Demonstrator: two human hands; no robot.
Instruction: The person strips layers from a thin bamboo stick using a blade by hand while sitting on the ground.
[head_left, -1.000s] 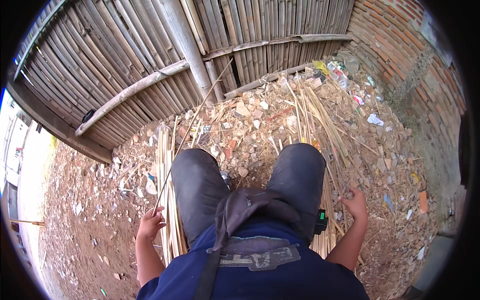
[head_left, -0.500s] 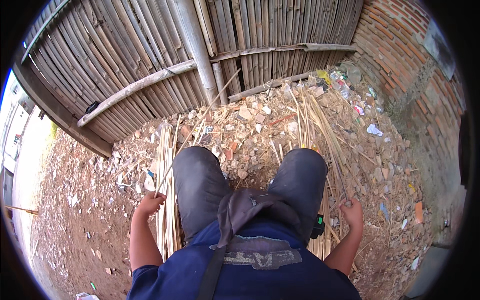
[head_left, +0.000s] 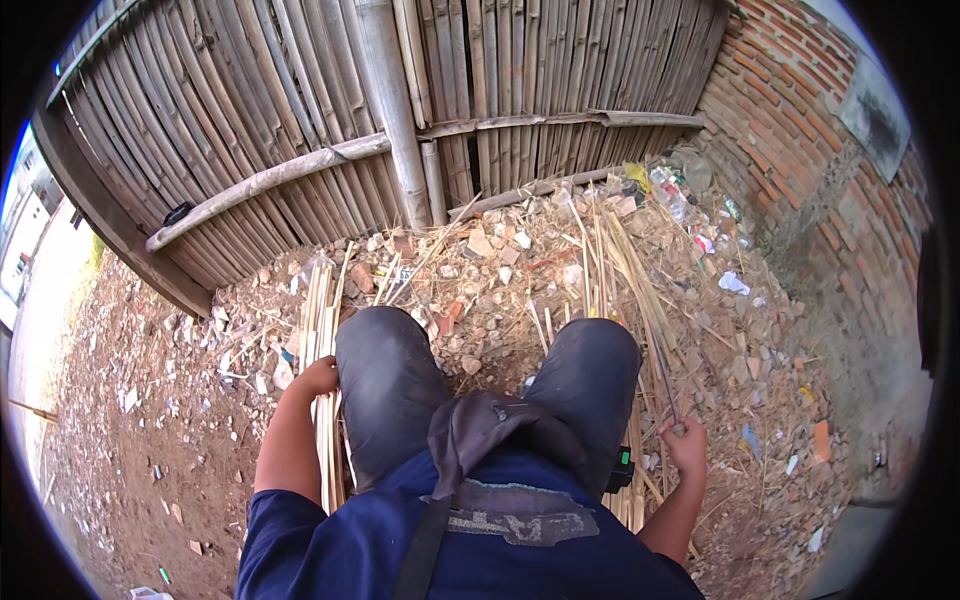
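My left hand (head_left: 320, 376) is closed beside my left knee, over a bundle of pale split-bamboo strips (head_left: 324, 450). The knee partly hides its fingers, and I cannot make out what they hold. My right hand (head_left: 686, 445) is closed around the near end of a thin dark rod (head_left: 663, 378), which points away from me along the right side of my right knee. Under and beside that knee lies a second heap of bamboo strips (head_left: 640, 270), reaching toward the wall. Several thin strips (head_left: 430, 255) lie on the ground beyond my left knee.
A bamboo-slat wall (head_left: 300, 100) with a thick upright pole (head_left: 390, 110) stands ahead. To the right rises a brick wall (head_left: 790, 110). Stones, broken brick and plastic litter (head_left: 670, 195) cover the ground. A small black device (head_left: 620, 470) with a green light sits by my right thigh.
The long strip that slanted up from my left hand has dropped low. My left hand has moved forward, toward the knee. The right hand has shifted slightly nearer with the rod.
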